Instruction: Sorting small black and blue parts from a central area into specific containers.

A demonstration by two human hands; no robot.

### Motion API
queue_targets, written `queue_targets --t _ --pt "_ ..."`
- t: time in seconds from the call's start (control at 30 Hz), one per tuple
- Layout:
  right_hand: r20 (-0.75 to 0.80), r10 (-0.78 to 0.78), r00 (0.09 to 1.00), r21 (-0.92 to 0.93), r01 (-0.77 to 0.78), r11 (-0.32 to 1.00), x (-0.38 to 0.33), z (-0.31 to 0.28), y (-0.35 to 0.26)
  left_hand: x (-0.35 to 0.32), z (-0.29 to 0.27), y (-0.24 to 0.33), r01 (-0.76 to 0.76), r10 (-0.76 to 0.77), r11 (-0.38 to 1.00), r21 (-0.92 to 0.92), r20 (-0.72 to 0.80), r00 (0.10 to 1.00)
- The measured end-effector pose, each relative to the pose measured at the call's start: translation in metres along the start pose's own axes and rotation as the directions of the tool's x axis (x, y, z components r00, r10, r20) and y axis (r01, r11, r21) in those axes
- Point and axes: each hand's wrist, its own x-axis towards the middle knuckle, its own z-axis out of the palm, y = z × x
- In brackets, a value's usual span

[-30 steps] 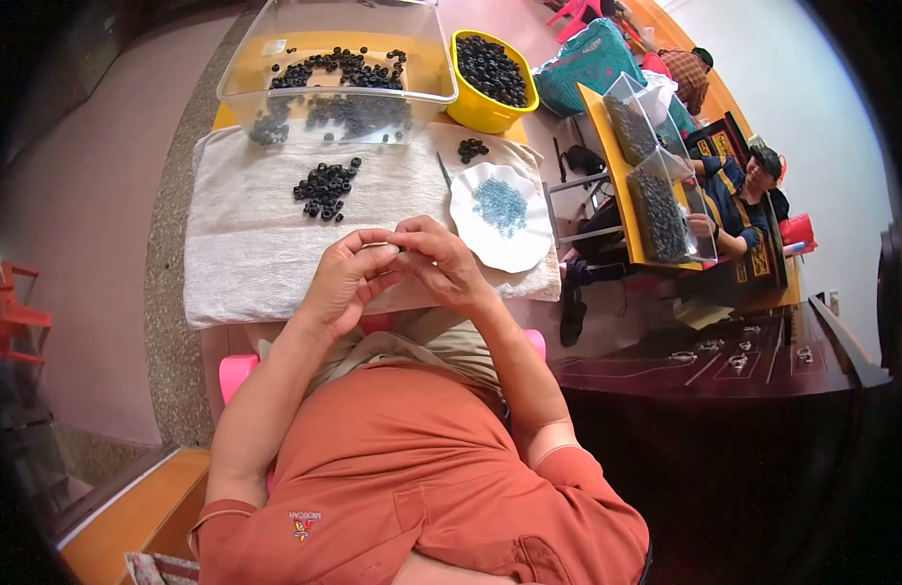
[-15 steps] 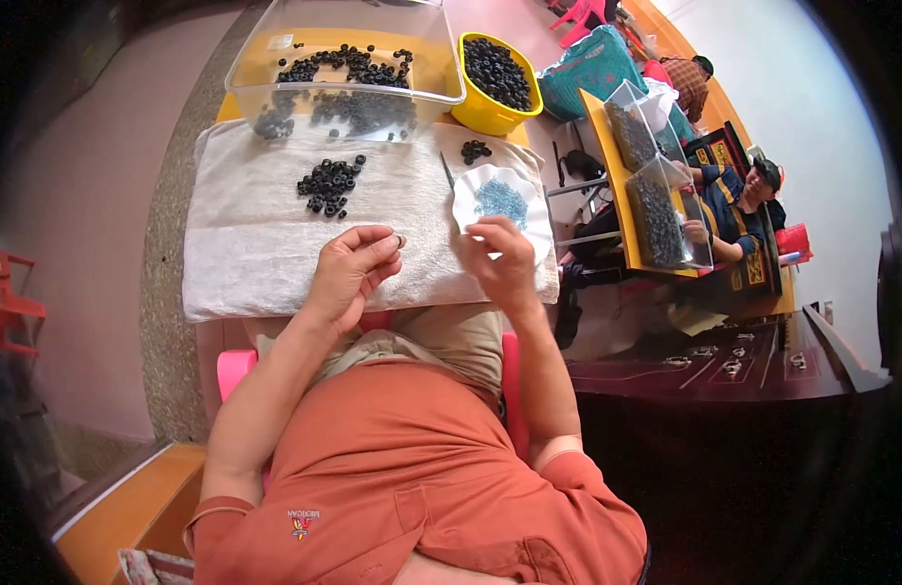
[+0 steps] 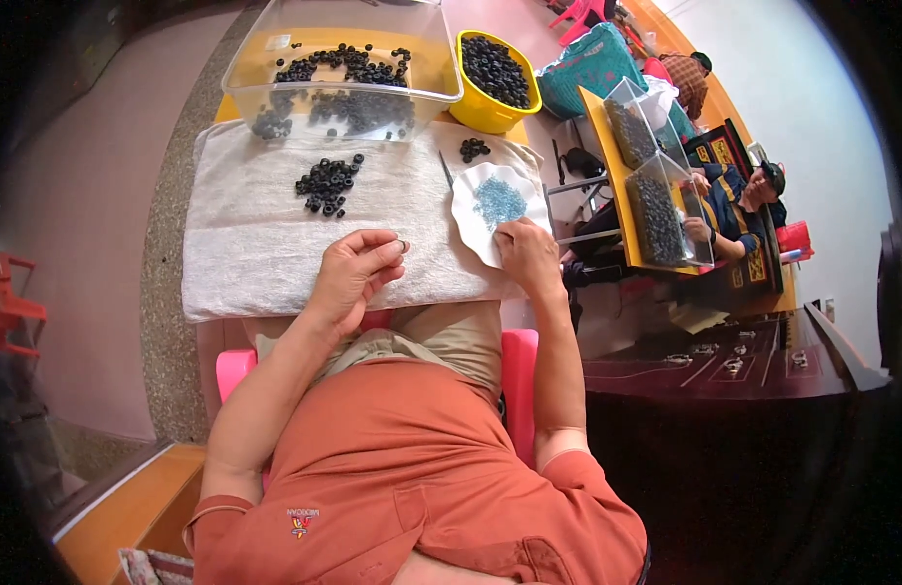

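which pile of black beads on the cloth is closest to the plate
The small pile just beyond the white plate; the other, bigger pile lies well to its left.

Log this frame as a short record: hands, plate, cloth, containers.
Left hand: pinches a small dark ring
Right hand: at the near edge of the plate; grip unclear
Plate: white, wavy rim, blue beads on it
Cloth: pale, with a larger black pile and a smaller black pile
Containers: clear bin and yellow tub, both holding black pieces

Pale wall [image 3: 831, 146] right, pinkish floor [image 3: 90, 195]; at left, probably red plastic stool [image 3: 10, 312].
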Motion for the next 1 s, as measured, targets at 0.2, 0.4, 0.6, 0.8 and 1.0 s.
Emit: queue_targets --t 0.2,0.4,0.6,0.8,1.0 --pt "0.0 -0.056 0.998 0.02 0.056 0.998 0.001 0.0 0.003 0.0 -0.001 -0.002 0.004 -0.004 1.0 0.011 -0.001 1.0" --pt "-0.005 -0.059 0.998 0.058 0.059 0.997 0.001 -0.003 0.001 -0.001 0.001 -0.001 0.002 -0.002 1.0 0.008 -0.002 1.0" --pt "-0.002 -0.08 0.997 0.145 0.079 0.986 0.001 0.0 0.009 -0.001 0.002 0.0 0.007 -0.007 1.0 0.023 -0.01 1.0" --pt "-0.008 -0.161 0.987 0.215 0.158 0.964 0.0 -0.001 0.011 0.0 0.001 -0.001 0.004 -0.004 1.0 0.024 0.005 1.0" --pt "-0.007 -0.122 0.993 0.308 0.118 0.944 0.0 -0.004 -0.004 -0.002 -0.001 0.0 0.002 -0.003 0.999 0.037 0.006 1.0"
